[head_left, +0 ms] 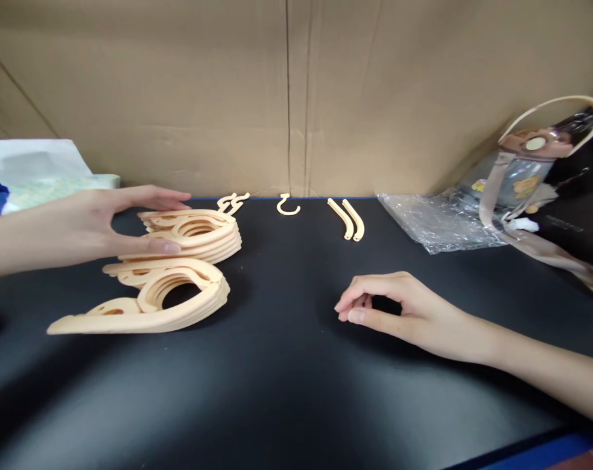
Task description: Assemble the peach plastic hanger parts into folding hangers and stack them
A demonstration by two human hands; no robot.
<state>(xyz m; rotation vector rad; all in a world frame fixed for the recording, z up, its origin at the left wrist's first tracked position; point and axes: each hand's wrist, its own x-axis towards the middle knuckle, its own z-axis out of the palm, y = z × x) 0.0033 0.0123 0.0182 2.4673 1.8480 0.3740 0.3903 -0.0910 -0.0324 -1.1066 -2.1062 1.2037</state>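
Two stacks of cream plastic folding hangers lie on the left of a black tabletop (276, 378). Around the upper part of the far stack (212, 238) is my left hand (115, 222), its thumb along the near side and its fingers stretched out over the far side, spread apart. Just in front of it lies the near stack (188, 313), several folded hangers deep. My right hand (398, 313) hovers low over the right half of the table. Its fingers curl in towards the thumb, and nothing shows between them.
By the cardboard wall (203, 98) lie small cream hooks (232, 202), a single hook (289, 207) and two curved hanger arms (348, 219). At the right are a clear plastic bag (433, 225) and a strapped water bottle (526, 170). White paper (42, 160) sits back left.
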